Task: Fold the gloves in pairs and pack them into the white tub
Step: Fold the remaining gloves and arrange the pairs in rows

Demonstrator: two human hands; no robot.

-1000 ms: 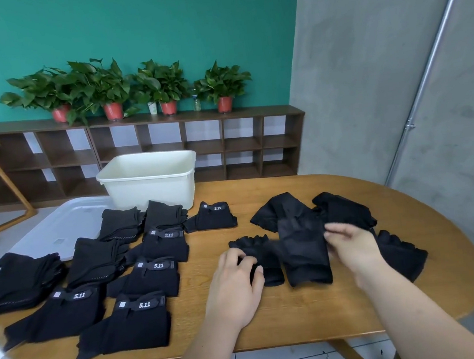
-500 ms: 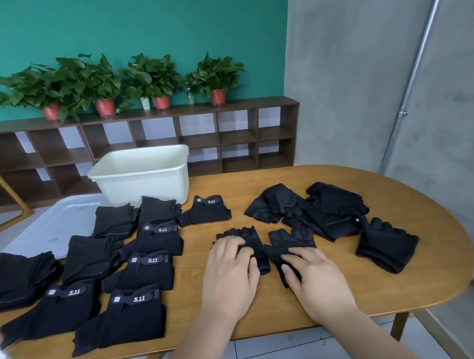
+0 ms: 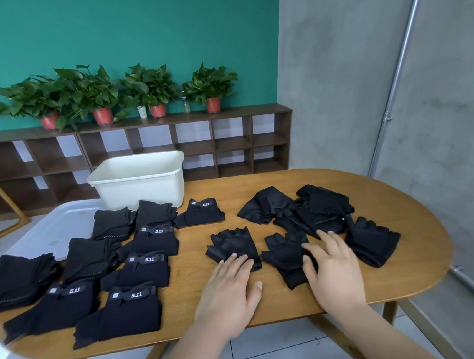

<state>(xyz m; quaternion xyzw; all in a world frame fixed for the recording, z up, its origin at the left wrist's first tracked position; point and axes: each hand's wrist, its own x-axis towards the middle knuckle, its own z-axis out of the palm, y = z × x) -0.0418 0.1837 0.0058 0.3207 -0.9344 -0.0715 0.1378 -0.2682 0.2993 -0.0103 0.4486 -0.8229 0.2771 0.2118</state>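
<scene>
Two black fingerless gloves lie side by side on the wooden table (image 3: 384, 278). My left hand (image 3: 229, 290) lies flat with its fingertips on the near edge of the left glove (image 3: 233, 244). My right hand (image 3: 332, 268) rests with spread fingers on the right glove (image 3: 285, 257). A loose heap of black gloves (image 3: 299, 209) lies behind them, and one more glove (image 3: 372, 240) sits at the right. Several folded black pairs (image 3: 140, 268) with 5.11 labels cover the table's left half. The white tub (image 3: 139, 181) stands at the back left edge.
A white lid (image 3: 52, 229) lies at the table's far left, partly under the folded pairs. Behind the table runs a low wooden shelf (image 3: 169, 148) topped with potted plants (image 3: 100, 91). A grey wall with a metal pipe (image 3: 398, 68) stands at the right.
Both hands pulled back toward me and spread the two gloves apart. The right hand set down the glove it lifted from the heap. The camera tilted slightly.
</scene>
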